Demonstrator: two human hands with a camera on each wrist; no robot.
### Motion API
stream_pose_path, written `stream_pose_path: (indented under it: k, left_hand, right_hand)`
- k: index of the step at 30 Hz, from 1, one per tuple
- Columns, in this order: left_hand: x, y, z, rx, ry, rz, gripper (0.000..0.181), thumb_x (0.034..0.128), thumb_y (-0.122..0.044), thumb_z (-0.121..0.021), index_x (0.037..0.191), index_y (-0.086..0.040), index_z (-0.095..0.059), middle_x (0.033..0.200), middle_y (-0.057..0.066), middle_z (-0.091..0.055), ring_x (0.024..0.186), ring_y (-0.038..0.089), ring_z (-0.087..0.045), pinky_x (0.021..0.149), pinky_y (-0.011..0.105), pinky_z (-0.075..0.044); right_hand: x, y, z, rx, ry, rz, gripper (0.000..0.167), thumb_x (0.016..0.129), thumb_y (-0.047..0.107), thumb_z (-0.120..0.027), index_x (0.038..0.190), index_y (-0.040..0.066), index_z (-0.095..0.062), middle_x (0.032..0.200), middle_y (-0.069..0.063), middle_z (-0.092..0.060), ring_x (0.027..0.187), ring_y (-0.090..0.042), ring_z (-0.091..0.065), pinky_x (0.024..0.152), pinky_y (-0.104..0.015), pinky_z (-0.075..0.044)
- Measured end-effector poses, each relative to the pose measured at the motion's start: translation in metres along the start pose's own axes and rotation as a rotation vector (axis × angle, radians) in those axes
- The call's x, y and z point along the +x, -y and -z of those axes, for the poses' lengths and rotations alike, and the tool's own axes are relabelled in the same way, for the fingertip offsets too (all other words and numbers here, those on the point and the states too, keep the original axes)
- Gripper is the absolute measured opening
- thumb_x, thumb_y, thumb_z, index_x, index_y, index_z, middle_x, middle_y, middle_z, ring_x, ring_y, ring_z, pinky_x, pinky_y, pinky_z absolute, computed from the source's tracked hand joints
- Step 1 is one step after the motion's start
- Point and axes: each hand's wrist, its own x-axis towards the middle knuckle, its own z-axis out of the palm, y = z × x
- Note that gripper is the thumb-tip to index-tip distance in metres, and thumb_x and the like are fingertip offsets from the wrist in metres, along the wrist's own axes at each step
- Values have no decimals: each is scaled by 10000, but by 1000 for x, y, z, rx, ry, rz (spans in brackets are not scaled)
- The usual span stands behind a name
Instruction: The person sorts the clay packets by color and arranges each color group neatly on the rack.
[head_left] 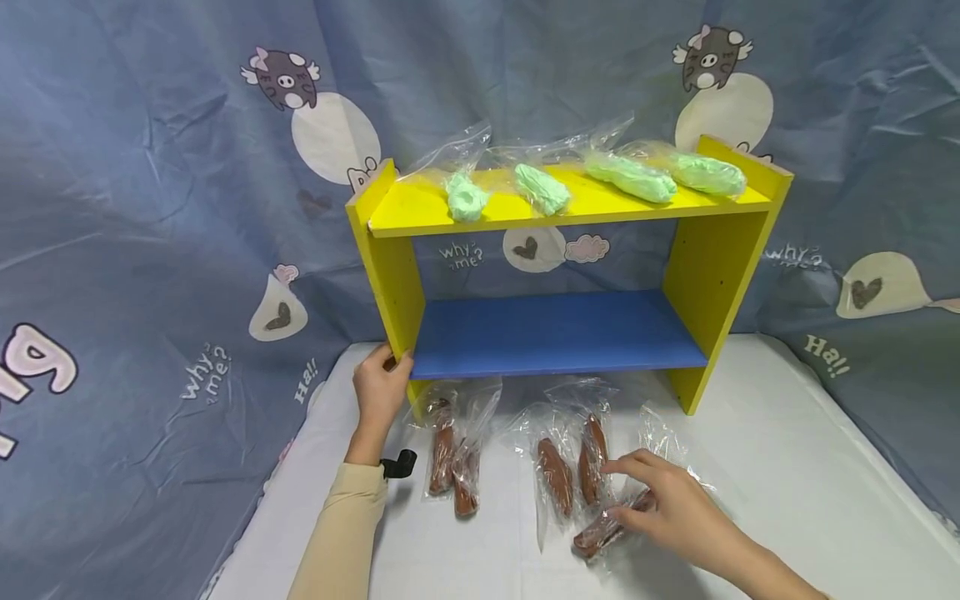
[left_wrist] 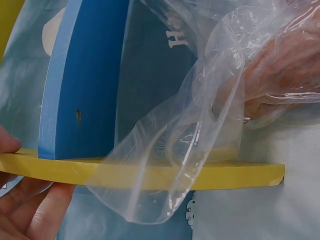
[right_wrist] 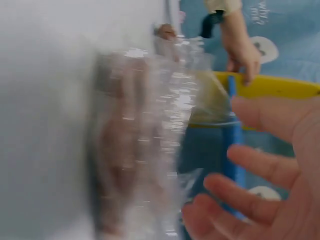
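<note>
My left hand (head_left: 381,387) grips the left side panel (left_wrist: 240,176) of a yellow shelf unit with a blue board (head_left: 555,333); in the left wrist view the thumb and fingers lie on opposite faces of the panel. My right hand (head_left: 678,508), fingers apart and slightly bent, hovers over a brown clay-like roll in a clear bag (head_left: 596,533), partly hidden by the hand. Two more bagged brown rolls (head_left: 556,477) lie just left of it. In the right wrist view nothing is between the fingers (right_wrist: 265,167), and the brown bags are blurred.
Two bagged brown rolls (head_left: 442,454) lie near the unit's left foot, one bag overlapping the panel in the left wrist view. Several bagged pale green lumps (head_left: 542,188) lie on the yellow top board (head_left: 420,208). A printed blue cloth (head_left: 187,208) hangs behind the white table (head_left: 810,467).
</note>
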Motion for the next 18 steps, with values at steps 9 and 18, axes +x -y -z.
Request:
stream_pose_path:
  k: [9,18]
  left_hand:
    - [1,0,1,5,-8,-13,117,881,-104,-741,964,-23,-750,954,127,-743,876,298,-723,741,461,-593]
    - [0,2,0,1,-10,-23,118,880,-92,-743,974,-21,-752,961,119,-743,885,298,-724,753,461,-593]
  right_hand:
    - [-21,-22,-29,-123,15,274,471,688,223,-912,1108,314,-721,1045,185,-573,882,-10,-572,693,-225,-518]
    - [-26,-29,-40,-244,80,395,513,643,156,-906,1109,261,-720,1017,163,-611,902,-58,-582,693,-264,-539]
